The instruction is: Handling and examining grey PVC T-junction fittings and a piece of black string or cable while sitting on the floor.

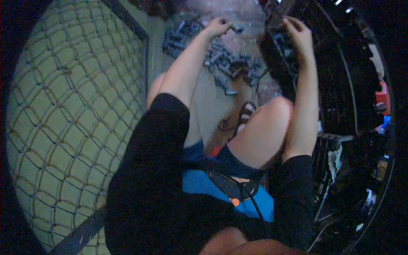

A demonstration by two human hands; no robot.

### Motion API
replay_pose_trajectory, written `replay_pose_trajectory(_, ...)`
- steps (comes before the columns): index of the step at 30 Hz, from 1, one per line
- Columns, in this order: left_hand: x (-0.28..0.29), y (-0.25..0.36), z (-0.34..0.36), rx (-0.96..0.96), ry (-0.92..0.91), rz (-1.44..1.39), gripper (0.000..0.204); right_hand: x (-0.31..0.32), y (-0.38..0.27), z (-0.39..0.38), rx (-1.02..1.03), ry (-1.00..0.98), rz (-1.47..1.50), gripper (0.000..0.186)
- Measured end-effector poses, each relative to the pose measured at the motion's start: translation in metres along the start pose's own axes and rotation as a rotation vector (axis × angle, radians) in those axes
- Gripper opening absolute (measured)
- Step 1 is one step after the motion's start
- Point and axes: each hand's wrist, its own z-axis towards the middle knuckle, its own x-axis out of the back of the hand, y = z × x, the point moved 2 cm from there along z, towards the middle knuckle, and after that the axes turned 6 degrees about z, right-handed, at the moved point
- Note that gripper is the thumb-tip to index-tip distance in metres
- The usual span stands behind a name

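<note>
Left hand (pixel 218 28), top centre of the frame: fingers closed on a small grey part (pixel 238 29), metallic in appearance, its exact kind blurred; the part projects from the fingertips toward the right of the frame. Directly below and to the left, a loose heap of similar grey parts (pixel 225 61) lies on the floor (pixel 204 106), spread from upper left of centre down toward the middle. Right hand (pixel 300 35), upper right: fingers bent, with thumb and fingertips near one another, in front of a dark structure (pixel 335 68); whether it grips anything cannot be told. A chain-link fence (pixel 72 106) fills the left side. Below the heap, near centre, a strapped sandal (pixel 246 114) is seen beside the bent bare knee. Blue cloth (pixel 261 204) with a dark and orange print shows at lower centre. A red object (pixel 382 100), kind unclear, stands at the right edge.
</note>
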Motion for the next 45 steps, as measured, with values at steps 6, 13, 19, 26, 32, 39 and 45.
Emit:
replay_pose_trajectory(6, 0.066, 0.102, -0.014, -0.229, 0.234, -0.421, 0.037, -0.065, -0.001, 0.033, 0.066, 0.175, 0.096, 0.036)
replay_pose_trajectory(13, 0.089, 0.111, -0.05, -0.355, 0.193, -0.383, 0.046, -0.078, -0.031, 0.024, 0.139, 0.034, 0.141, 0.025)
replay_pose_trajectory(19, 0.099, 0.106, -0.065, -0.271, 0.134, -0.41, 0.047, -0.086, -0.051, 0.015, 0.196, -0.153, 0.173, 0.023)
replay_pose_trajectory(26, 0.106, 0.103, -0.065, -0.258, 0.08, -0.4, 0.046, -0.095, -0.06, 0.01, 0.18, -0.078, 0.095, 0.027)
replay_pose_trajectory(32, 0.11, 0.104, -0.067, -0.238, 0.067, -0.361, 0.053, -0.095, -0.072, 0.005, 0.116, -0.248, 0.123, 0.029)
replay_pose_trajectory(39, 0.11, 0.103, -0.065, -0.226, 0.091, -0.308, 0.055, -0.111, -0.072, -0.006, -0.185, -0.483, 0.389, 0.036)
replay_pose_trajectory(45, 0.107, 0.11, -0.068, -0.167, 0.07, -0.378, 0.048, -0.118, -0.075, -0.007, -0.428, -0.462, 0.553, 0.026)
